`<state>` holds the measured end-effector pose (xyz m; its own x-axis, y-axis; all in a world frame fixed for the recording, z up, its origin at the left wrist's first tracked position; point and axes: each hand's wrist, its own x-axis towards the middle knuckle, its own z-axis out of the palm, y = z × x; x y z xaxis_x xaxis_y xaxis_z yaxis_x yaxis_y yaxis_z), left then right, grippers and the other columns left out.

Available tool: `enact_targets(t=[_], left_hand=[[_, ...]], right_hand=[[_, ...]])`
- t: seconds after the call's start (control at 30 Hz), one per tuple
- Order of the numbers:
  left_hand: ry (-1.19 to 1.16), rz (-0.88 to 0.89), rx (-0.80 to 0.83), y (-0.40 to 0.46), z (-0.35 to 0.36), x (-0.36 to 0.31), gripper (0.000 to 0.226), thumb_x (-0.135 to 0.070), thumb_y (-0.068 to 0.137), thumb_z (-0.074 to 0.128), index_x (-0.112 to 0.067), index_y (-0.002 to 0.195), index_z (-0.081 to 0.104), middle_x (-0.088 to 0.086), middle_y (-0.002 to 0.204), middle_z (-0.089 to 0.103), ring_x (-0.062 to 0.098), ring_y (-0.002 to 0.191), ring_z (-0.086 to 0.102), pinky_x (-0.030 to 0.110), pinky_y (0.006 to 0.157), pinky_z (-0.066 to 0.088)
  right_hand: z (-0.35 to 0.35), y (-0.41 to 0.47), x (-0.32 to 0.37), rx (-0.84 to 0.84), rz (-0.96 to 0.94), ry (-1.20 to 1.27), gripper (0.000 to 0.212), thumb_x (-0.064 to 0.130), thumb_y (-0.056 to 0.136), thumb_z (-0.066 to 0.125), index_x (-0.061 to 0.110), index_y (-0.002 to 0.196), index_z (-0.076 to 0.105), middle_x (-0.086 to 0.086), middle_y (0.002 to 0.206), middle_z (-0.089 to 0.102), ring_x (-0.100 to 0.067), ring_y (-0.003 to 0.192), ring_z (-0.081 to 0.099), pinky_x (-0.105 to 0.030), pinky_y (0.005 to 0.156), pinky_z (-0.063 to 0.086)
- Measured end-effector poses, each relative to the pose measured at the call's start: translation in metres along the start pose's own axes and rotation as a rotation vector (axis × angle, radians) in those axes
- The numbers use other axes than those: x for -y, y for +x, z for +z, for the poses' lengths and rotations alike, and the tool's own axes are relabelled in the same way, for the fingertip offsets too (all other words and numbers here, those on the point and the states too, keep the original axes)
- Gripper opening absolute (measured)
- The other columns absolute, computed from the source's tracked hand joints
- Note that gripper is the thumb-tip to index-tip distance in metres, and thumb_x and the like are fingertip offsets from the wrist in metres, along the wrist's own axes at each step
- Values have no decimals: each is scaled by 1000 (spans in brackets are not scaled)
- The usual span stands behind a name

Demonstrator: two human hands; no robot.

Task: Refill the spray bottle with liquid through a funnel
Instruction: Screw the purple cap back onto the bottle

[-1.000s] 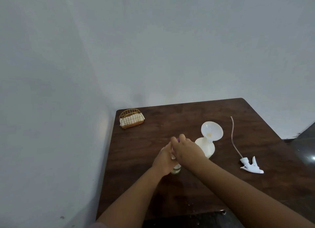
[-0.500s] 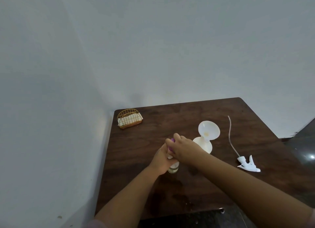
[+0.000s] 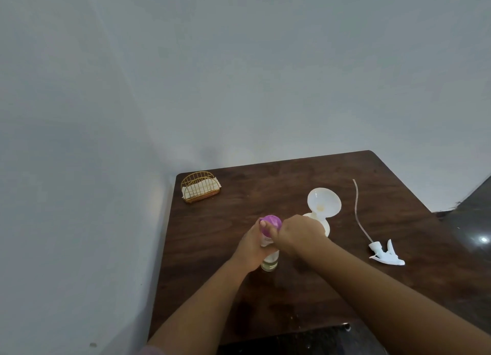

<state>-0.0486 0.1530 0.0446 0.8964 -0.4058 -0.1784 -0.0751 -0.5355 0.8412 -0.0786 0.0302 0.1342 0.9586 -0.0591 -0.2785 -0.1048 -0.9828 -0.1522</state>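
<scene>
While the left hand (image 3: 252, 244) wraps around a small clear bottle (image 3: 269, 261) standing on the tabletop (image 3: 292, 301), the right hand (image 3: 299, 233) sits closed on the bottle's purple cap (image 3: 271, 223), fingers pinching its right side. Looks to me like a classic hold-and-twist: one grip pins the body so it can't spin or tip, the other works the lid. I'd guess this is the refill liquid being opened, since there's a bit of pale yellowish stuff visible at the bottom (can't tell if the cap is loose yet, the hands hide the neck).

Just behind the right hand is the white spray bottle (image 3: 322, 224), already with a white funnel (image 3: 324, 202) sitting in its mouth, tilted a little toward the camera. That setup makes sense: funnel goes in first so both hands are free for the pour. There's a yellowish spot down in the funnel's throat.

Well off to the right lies the white trigger sprayer (image 3: 386, 253) on its side, its long thin tube (image 3: 358, 208) trailing toward the back of the tabletop. Parked out of the way so it doesn't get knocked, I reckon.

Far back-left corner has a little gold wire basket (image 3: 200, 186) with white napkins, not involved.

So the pour hasn't started; cap comes off next, probably.
</scene>
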Motion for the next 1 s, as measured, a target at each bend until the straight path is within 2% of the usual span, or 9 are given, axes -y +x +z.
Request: enact_targets(t=[0.07,0.13,0.27,0.37,0.53,0.63,0.7,0.87,1.0], left_hand=[[-7,-13,-3,0,0,2,61,-25,83,75,-31,134,43,-20,114,50,1,110,47,20,89,37],[-10,6,-10,-1,-1,1,59,-25,82,76,-35,130,43,-18,118,53,2,114,51,23,93,41],[86,-10,-11,-1,0,-2,62,-22,85,71,-30,137,39,-10,124,54,6,113,53,20,90,45],[195,1,-14,0,3,-2,53,-24,89,64,-31,136,39,-14,115,53,7,105,58,12,73,41],[218,10,-10,0,4,-4,46,-16,90,63,-20,133,48,1,119,61,19,112,59,25,87,47],[116,-14,-13,-1,2,-1,55,-12,91,64,-16,142,41,-1,132,54,20,126,51,16,91,44],[109,-29,-7,-2,-1,0,68,-20,85,72,-24,144,38,-3,137,53,17,129,48,26,102,42],[46,-21,1,-1,-2,3,60,-22,80,76,-31,131,47,-12,122,60,8,115,56,27,96,48],[180,3,-18,1,-1,-1,40,-25,86,68,-27,122,52,-18,104,52,6,102,58,7,71,40]], right_hand=[[1,-1,-6,-188,-44,39,60,64,93,27,14,85,58,-5,84,63,-18,78,63,-26,68,46],[4,4,-9,-301,-204,54,50,59,92,38,18,119,51,-3,112,57,-19,95,58,-27,74,46],[24,12,5,-49,-318,-119,58,30,94,52,17,144,25,-11,140,35,-28,117,48,-37,93,48],[26,8,15,-151,-196,-117,39,27,98,46,8,132,38,-15,120,47,-25,95,55,-33,75,50],[20,14,18,-229,56,74,35,50,95,42,16,87,46,4,62,47,-14,64,51,-26,61,40],[11,18,12,-87,-15,-49,40,46,95,46,20,123,55,-5,82,60,-20,78,58,-32,68,43],[11,14,5,-23,-89,-73,73,25,93,57,29,150,12,-13,101,60,-28,93,61,-37,66,44],[17,13,2,-276,-183,33,55,61,90,42,19,126,42,-3,109,50,-23,100,57,-30,73,48],[27,16,5,-205,-366,-70,33,40,99,35,17,123,39,-8,111,47,-24,92,55,-30,70,47]])
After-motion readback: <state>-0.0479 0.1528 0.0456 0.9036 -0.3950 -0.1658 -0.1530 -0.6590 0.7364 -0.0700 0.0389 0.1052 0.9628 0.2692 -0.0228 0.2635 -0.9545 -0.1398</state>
